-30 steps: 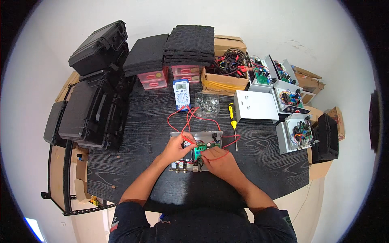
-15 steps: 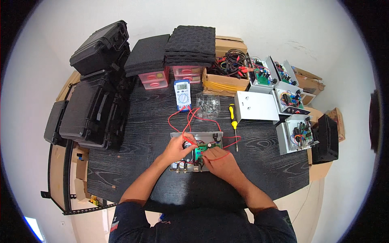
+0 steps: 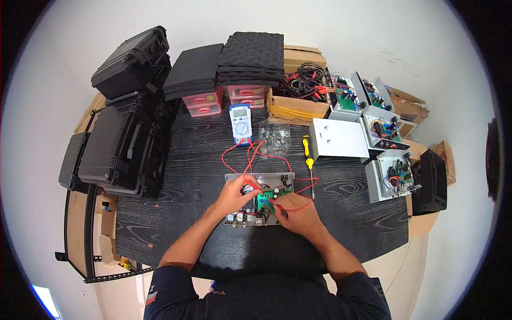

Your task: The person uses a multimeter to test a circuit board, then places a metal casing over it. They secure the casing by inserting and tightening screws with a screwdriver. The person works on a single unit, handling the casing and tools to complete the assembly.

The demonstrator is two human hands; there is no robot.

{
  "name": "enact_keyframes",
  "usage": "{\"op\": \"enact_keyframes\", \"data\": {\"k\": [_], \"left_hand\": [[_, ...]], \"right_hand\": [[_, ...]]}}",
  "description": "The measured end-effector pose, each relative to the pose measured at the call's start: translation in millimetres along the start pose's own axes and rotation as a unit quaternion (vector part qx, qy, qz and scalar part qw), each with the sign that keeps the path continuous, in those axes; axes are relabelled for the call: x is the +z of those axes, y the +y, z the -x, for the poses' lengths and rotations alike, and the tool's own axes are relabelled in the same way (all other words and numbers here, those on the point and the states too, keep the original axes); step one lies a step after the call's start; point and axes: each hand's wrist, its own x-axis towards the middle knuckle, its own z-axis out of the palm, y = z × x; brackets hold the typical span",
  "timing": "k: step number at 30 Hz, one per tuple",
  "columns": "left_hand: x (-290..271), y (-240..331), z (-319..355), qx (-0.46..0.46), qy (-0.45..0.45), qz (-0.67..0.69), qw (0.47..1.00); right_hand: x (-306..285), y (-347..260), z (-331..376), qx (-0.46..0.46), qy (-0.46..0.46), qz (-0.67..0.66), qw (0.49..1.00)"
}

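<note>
My right hand (image 3: 298,212) just nudged rightward, it and my left hand (image 3: 237,194) each pinching a red probe (image 3: 252,185) over the green board (image 3: 265,196) near frame centre, and the meter (image 3: 241,124) reading changed, so contact's probably different.

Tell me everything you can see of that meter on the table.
The meter has a white face with a blue border, apparently plastic. A grey screen sits near the top, its reading too faint to tell; a round dial is in the middle. Red leads plug in at the bottom. It rests on the black table, beyond the open case, screen end farthest away; whether flat or propped isn't clear.
</note>
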Motion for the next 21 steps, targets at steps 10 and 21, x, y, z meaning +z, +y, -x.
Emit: {"op": "enact_keyframes", "data": {"k": [10,21], "left_hand": [[-1.0,4.7,-2.1,-0.007,0.006,-0.01,1.0],[4.6,17.2,-6.2,-0.008,0.004,-0.058,0.998]], "right_hand": [[0.4,-1.1,-4.5,0.0,0.003,-0.001,1.0],[0.1,-0.2,-0.2,0.01,0.014,0.003,1.0]]}}
